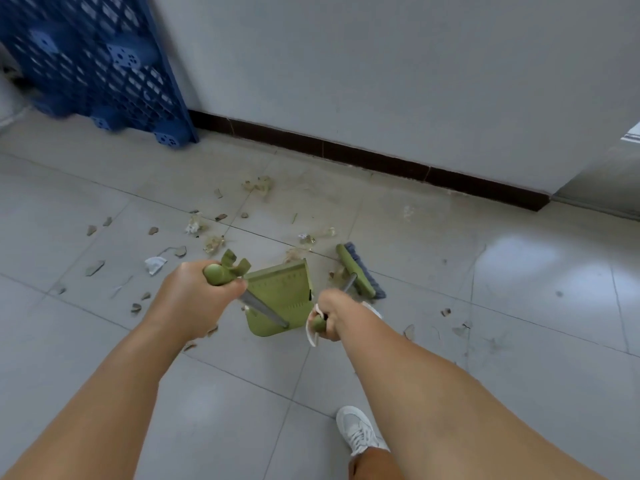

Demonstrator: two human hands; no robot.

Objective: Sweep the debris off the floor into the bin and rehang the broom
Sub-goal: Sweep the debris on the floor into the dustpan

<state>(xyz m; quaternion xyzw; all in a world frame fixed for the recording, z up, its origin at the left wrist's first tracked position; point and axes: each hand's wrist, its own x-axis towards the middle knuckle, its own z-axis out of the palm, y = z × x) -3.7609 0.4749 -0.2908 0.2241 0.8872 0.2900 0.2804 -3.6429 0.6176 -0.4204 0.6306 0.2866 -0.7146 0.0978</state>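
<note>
My left hand (194,296) grips the green top of the dustpan handle (216,273). The green dustpan (284,299) stands on the tiled floor just below and right of that hand. My right hand (329,317) grips the green end of the broom handle. The broom head (358,271), green with blue-grey bristles, rests on the floor to the right of the dustpan. Debris (207,233) lies scattered over the tiles beyond and left of the dustpan: paper scraps, crumpled wrappers and brown chips. A few more chips (446,311) lie to the right.
A white wall with a dark skirting board (381,161) runs across the back. A blue plastic pallet (93,64) leans against it at upper left. My white shoe (360,431) stands on the tiles at the bottom. No bin is in view.
</note>
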